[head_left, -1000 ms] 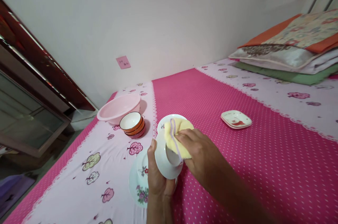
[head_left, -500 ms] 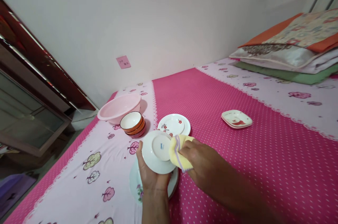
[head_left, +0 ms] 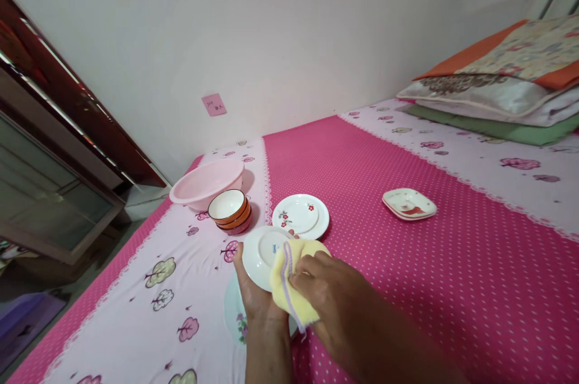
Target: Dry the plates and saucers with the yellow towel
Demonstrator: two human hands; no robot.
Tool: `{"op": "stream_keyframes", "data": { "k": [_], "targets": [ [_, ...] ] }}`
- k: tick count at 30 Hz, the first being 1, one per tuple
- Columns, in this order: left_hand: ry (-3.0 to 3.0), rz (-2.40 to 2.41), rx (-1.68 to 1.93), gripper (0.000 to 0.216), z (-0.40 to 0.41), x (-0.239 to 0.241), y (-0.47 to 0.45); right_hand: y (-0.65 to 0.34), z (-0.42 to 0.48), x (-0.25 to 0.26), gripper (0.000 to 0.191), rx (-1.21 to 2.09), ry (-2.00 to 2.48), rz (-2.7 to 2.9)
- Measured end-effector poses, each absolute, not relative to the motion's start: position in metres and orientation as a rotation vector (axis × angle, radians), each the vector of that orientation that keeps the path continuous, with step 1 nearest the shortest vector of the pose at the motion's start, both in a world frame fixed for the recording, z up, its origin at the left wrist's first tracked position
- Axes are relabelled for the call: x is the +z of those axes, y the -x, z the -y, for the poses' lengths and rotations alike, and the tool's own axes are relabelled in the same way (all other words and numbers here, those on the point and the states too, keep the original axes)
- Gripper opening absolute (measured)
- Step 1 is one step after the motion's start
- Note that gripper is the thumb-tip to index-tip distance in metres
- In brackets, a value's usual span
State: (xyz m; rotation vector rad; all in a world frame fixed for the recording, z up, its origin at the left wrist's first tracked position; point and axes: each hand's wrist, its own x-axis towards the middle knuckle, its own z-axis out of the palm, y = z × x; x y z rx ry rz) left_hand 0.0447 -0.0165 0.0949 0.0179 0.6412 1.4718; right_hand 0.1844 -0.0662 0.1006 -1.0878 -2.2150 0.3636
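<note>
My left hand grips a small white plate from below, its underside with a blue mark facing me. In my right hand is a bunched yellow cloth with a lilac edge, pressed against the plate's lower right part and covering some of it. Beneath my left forearm lies a larger pale plate with purple flowers, partly hidden. Just beyond the held plate, white plates with red flowers rest on the bedspread.
A pink basin stands at the left back, with stacked orange bowls in front of it. Small squarish dishes lie to the right. Folded bedding is piled at the far right, and a white wall borders the bed.
My right hand has moved the cloth down and left across the plate's underside, covering more of its lower part. The held plate has tilted slightly. The camera view has shifted a little.
</note>
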Motion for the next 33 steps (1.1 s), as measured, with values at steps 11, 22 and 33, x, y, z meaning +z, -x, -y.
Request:
{"op": "stream_keyframes", "data": {
  "k": [11, 22, 33],
  "targets": [
    [-0.159, -0.527, 1.358, 0.053, 0.019, 0.082, -0.053, -0.173, 0.059, 0.11, 0.026, 0.367, 1.035, 2.162],
    [-0.343, -0.598, 1.462, 0.046, 0.024, 0.076, -0.07, -0.207, 0.025, 0.1, 0.035, 0.275, 1.344, 2.037],
    [-0.136, -0.597, 1.502, 0.047, 0.017, 0.087, -0.052, -0.215, 0.037, 0.07, 0.031, 0.048, 1.124, 2.166]
  ]
}}
